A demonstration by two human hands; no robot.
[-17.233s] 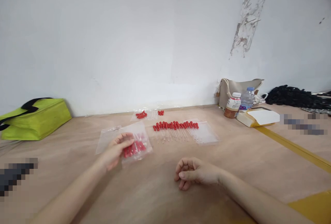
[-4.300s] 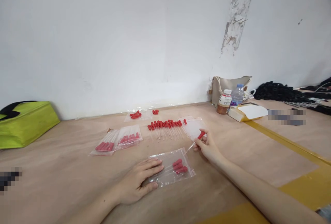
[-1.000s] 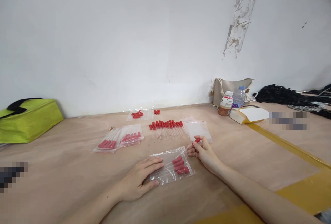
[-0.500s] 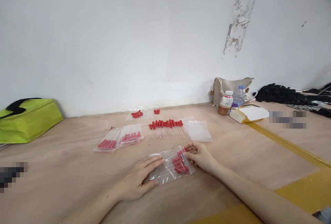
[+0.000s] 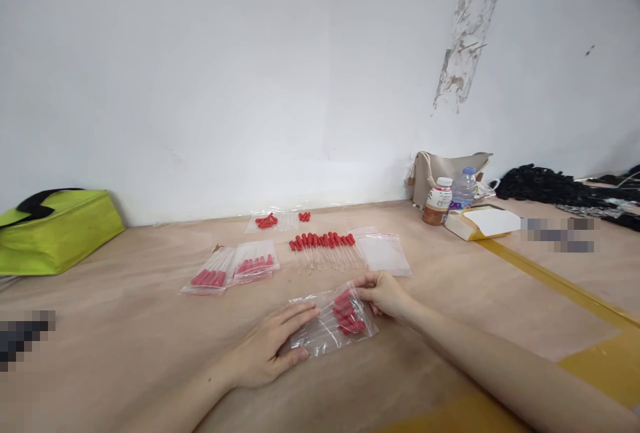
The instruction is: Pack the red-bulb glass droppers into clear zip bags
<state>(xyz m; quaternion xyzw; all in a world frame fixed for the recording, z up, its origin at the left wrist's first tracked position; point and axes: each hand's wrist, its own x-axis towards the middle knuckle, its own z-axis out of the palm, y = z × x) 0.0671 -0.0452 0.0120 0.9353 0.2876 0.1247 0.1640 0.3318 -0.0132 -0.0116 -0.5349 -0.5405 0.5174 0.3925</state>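
A clear zip-lock bag lies flat on the table in front of me. Inside it are several droppers with red rubber bulbs, bulbs toward the right end. My left hand rests on the bag's left end, fingers stretched out and thumb apart. At the upper right corner, my right hand pinches the bag's edge beside the topmost bulb; its lower fingers are partly hidden. Beyond the hands lies a row of loose red-bulbed droppers. Empty zip-lock bags lie to the right of that row.
Filled bags of droppers lie at the left. Near the wall are loose red bulbs and clear tubes. A green bag stands far left. Bottles, a beige bag and a box stand at the right.
The topmost red bulb, earlier poking out at my right fingertips, now sits within the bag. My right fingers have closed on the bag's edge. My left hand stays in place.
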